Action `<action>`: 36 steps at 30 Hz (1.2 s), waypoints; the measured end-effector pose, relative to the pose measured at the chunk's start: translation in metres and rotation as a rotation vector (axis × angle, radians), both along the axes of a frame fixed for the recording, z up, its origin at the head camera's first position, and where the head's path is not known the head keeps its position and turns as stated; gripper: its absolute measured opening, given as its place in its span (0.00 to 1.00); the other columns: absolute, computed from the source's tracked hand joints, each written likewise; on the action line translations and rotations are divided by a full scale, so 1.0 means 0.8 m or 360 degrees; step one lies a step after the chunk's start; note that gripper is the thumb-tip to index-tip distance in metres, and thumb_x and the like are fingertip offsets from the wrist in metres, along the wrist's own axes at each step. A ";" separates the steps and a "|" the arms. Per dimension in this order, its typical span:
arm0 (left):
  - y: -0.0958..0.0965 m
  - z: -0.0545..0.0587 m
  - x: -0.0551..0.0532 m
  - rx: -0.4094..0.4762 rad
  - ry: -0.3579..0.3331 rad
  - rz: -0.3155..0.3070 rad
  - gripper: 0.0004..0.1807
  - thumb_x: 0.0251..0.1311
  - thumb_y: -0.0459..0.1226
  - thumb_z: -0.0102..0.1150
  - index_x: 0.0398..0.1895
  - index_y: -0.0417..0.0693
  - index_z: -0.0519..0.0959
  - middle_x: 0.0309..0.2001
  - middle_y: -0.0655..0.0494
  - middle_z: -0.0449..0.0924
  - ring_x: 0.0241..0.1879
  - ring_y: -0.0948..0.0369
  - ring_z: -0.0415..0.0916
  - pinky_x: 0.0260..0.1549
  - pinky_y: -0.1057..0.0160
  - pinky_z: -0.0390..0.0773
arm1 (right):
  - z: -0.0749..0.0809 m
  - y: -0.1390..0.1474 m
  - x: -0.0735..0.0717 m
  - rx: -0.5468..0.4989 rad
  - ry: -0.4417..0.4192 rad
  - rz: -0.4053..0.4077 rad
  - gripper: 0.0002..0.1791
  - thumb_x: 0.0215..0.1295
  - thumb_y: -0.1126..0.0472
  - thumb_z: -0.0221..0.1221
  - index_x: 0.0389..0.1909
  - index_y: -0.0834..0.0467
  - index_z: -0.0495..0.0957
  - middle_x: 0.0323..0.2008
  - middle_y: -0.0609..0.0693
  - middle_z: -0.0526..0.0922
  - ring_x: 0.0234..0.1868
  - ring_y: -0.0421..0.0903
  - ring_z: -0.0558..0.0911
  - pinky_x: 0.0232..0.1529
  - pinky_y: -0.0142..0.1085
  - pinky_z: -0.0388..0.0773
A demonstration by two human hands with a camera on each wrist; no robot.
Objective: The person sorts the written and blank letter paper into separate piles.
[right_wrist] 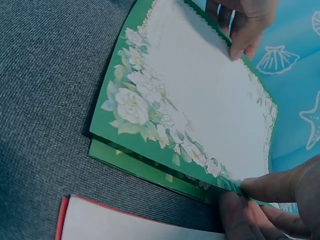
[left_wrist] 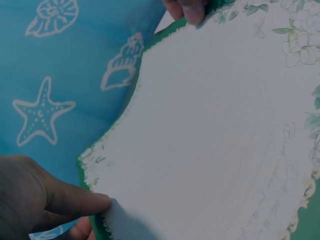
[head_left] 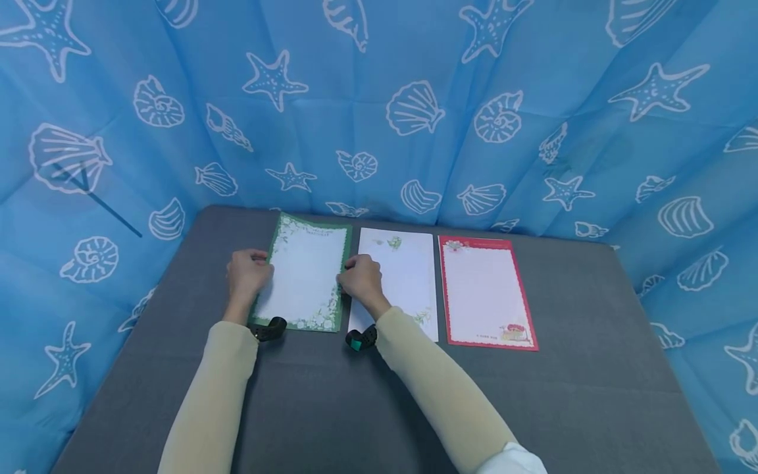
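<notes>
We see a person's left hand (head_left: pixel 245 273) and right hand (head_left: pixel 362 280) grasping opposite long edges of a rectangular white paper sheet with a green floral border (head_left: pixel 304 273), at the left end of a row of pages on a grey cloth-covered surface (head_left: pixel 580 395). The fingers of each hand pinch the page, thumb on the printed face and other fingers tucked beneath its edge. From the right wrist, we see the sheet bowed and raised at a corner above a second green-bordered floral sheet (right_wrist: pixel 135 165), a narrow gap showing between them. Just beside the pair, at center, lies a plain white rectangular page with small green leaf prints (head_left: pixel 405 276), partly covered by the right hand and wrist. At the right end of the row, we find a white rectangular page with a scalloped red border (head_left: pixel 485 289), lying flat and well apart from both hands. Cream long sleeves (head_left: pixel 441 382) cover the person's forearms, and a small black device (head_left: pixel 271 329) sits at the left wrist. Behind the surface hangs a blue fabric curtain printed with white shells and starfish (head_left: pixel 379 66).
</notes>
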State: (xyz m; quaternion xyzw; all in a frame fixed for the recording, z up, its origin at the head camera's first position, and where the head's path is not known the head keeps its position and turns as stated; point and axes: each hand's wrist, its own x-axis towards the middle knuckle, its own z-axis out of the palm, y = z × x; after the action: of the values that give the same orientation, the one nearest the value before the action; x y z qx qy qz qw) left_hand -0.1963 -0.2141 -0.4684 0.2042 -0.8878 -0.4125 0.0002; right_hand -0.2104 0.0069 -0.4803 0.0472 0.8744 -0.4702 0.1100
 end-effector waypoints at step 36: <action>0.003 -0.012 -0.004 -0.0105 -0.0113 -0.0056 0.26 0.64 0.30 0.48 0.66 0.34 0.75 0.61 0.33 0.75 0.43 0.42 0.74 0.35 0.48 0.73 | 0.000 -0.006 0.002 0.0179 0.0095 -0.0068 0.14 0.61 0.65 0.65 0.47 0.67 0.84 0.44 0.61 0.85 0.39 0.54 0.85 0.37 0.41 0.83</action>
State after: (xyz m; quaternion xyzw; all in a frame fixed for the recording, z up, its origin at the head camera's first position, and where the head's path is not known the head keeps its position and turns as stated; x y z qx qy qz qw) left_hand -0.1996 -0.2119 -0.4780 0.2030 -0.9037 -0.3756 -0.0318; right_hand -0.2086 0.0017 -0.4804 0.0579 0.9011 -0.4238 0.0710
